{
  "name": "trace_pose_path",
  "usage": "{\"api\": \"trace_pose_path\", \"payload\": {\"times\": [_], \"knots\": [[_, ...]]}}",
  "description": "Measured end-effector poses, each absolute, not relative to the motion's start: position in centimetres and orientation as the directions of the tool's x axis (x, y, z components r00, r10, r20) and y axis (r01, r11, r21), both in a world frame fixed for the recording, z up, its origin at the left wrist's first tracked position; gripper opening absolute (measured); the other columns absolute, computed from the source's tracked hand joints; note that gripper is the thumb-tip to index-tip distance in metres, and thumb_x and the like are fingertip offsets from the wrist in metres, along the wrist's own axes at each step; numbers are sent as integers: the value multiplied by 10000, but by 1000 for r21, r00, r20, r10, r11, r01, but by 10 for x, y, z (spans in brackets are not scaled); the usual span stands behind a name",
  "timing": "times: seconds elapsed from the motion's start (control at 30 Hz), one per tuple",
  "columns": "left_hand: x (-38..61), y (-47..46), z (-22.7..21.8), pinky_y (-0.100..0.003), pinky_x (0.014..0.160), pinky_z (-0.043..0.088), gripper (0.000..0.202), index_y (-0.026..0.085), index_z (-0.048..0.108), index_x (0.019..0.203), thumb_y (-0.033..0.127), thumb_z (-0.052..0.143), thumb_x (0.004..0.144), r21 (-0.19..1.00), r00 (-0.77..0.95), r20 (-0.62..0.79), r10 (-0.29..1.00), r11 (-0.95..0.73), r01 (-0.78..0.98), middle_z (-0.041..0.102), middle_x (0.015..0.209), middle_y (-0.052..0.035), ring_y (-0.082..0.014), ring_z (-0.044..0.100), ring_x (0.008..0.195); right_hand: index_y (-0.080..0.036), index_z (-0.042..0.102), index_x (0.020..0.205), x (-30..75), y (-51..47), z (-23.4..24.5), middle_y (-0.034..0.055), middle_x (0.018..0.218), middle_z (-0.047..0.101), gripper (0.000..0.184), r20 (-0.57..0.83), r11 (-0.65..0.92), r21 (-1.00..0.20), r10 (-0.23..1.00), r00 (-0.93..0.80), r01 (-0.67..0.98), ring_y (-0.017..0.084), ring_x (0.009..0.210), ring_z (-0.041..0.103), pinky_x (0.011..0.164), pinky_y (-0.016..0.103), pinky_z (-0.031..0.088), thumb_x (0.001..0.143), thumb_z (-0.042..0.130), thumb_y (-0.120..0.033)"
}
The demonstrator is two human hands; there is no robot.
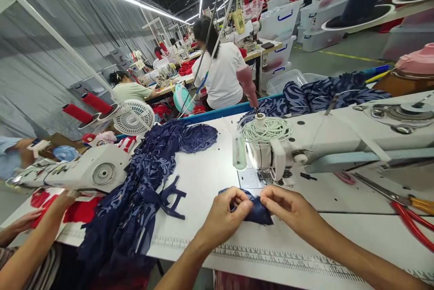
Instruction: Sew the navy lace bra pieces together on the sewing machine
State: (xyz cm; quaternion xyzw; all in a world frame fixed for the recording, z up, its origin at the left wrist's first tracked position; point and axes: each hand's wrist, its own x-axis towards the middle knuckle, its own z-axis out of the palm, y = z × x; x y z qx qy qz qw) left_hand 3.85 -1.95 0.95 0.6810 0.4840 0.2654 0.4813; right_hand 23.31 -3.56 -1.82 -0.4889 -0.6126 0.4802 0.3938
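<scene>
"Over the white sewing table (200,177), on the near side of the white sewing machine (339,132), where do we see the small piece of dark navy fabric (259,214)?"

"We have it between our two bare hands, low over the tabletop, near the pale metal needle plate (248,180). We can't tell whether its far edge touches that plate."

"And how are we gripping it?"

"Our left hand (225,213) has thumb and forefinger brought together on its left part, the other fingers curled in. Our right hand (288,204) nips its upper right edge between thumb and fingertips, with hardly any gap."

"What do we have on our left?"

"A large heap of navy patterned cloth (145,168), hanging over the table's near edge, with a flat navy strip with short side arms (165,199) against it. Beyond that, a co-worker's hand (25,221) is at some bright red fabric (81,211)."

"And on our right?"

"We see red-handled metal shears (381,188) lying below the machine's arm. A loose coil of pale green cord (266,129) sits on top of the machine, and a printed ruler scale (244,251) runs along our edge of the table."
</scene>
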Motion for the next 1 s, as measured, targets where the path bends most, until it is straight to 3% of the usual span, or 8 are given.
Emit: {"api": "trace_pose_path", "payload": {"times": [0.13, 0.4, 0.53, 0.67, 0.8, 1.0], "knots": [[45, -22, 4, -230, 656, 372, 117, 163, 622, 781, 267, 676, 776, 939, 340, -133, 931, 8, 344, 564, 720, 18, -117, 478, 674, -213, 562, 738, 236, -40, -21, -34, 647, 438, 376, 2, 37, -982, 983, -182, 187, 135, 619, 422, 563, 260, 361, 894, 537, -554], [53, -28, 0, -232, 594, 315, 103, 169, 638, 736, 263, 666, 768, 913, 287, -99, 953, -27, 406, 447, 610, 58, -102, 413, 598, -211, 581, 778, 240, -48, -27, -15, 698, 493, 408, -7, 21, -992, 976, -218, 123, 146, 672, 476, 616, 278, 422, 898, 536, -598], [52, -31, 1, -239, 605, 316, 81, 174, 678, 754, 249, 667, 785, 893, 293, -49, 955, -90, 440, 447, 598, 57, -105, 410, 597, -205, 638, 957, 240, -48, -24, -15, 709, 547, 429, -112, -126, -992, 948, -298, -30, 141, 643, 541, 617, 291, 489, 910, 525, -616], [52, -35, 2, -243, 650, 350, 62, 184, 671, 737, 197, 663, 796, 868, 284, 43, 958, -177, 464, 487, 655, 42, -116, 460, 653, -221, 653, 1098, 238, -47, -19, -18, 726, 584, 428, -128, -161, -986, 911, -391, -51, 127, 602, 555, 533, 259, 508, 883, 595, -586], [52, -37, 3, -263, 735, 395, 87, 191, 637, 741, 159, 634, 821, 838, 276, 119, 954, -245, 488, 554, 776, 14, -145, 537, 776, -208, 673, 973, 234, -49, -16, -12, 720, 605, 382, -70, -80, -997, 947, -315, -19, 122, 567, 555, 522, 266, 516, 859, 623, -569], [52, -40, 4, -268, 736, 419, 98, 187, 675, 813, 196, 594, 867, 900, 299, 30, 954, -155, 406, 601, 804, -4, -155, 561, 782, -222, 592, 844, 233, -54, -23, -31, 645, 571, 313, -2, 23, -994, 973, -232, 104, 132, 578, 562, 560, 268, 495, 924, 551, -522]]}}
